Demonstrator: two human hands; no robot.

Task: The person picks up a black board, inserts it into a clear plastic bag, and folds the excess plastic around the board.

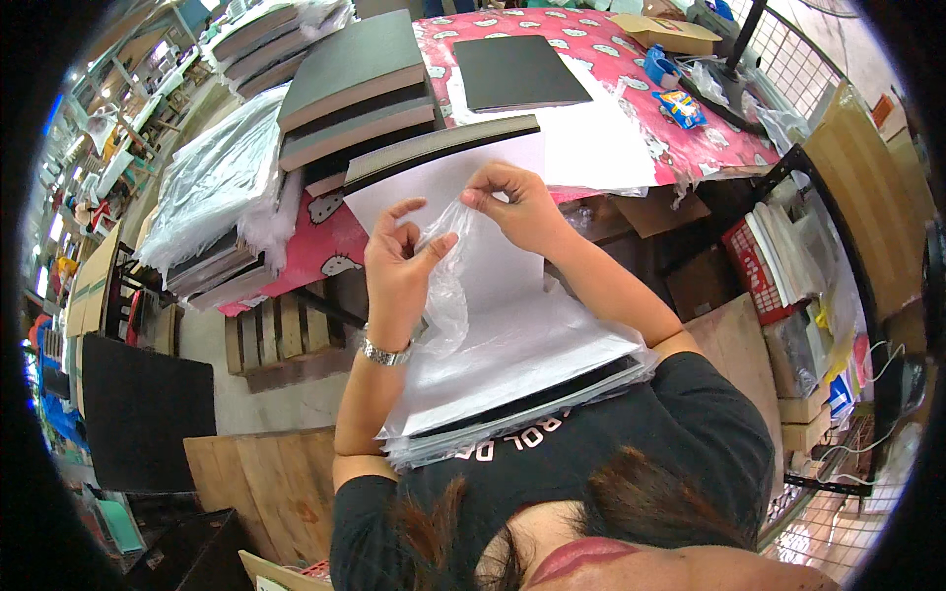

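Closest in, a plastic-wrapped stack lay against the front of the person's black shirt, dark edges showing at its near end. The plastic film rose loosely from its left side, below and between the hands. Left hand, with a metal watch at the wrist: thumb and forefinger apart, other fingers curled, film touching the thumb — whether it gripped the film, could not tell. Right hand, slightly farther out: thumb and forefinger closed in a pinch on the film's upper end, which ran down and left from the fingertips. Just beyond the hands, a dark strip edged a pale sheet. Farther, on a pink patterned cloth — a pile of black-covered blocks to the left, a flat black cover over white sheets, and a blue-and-yellow packet to the right.
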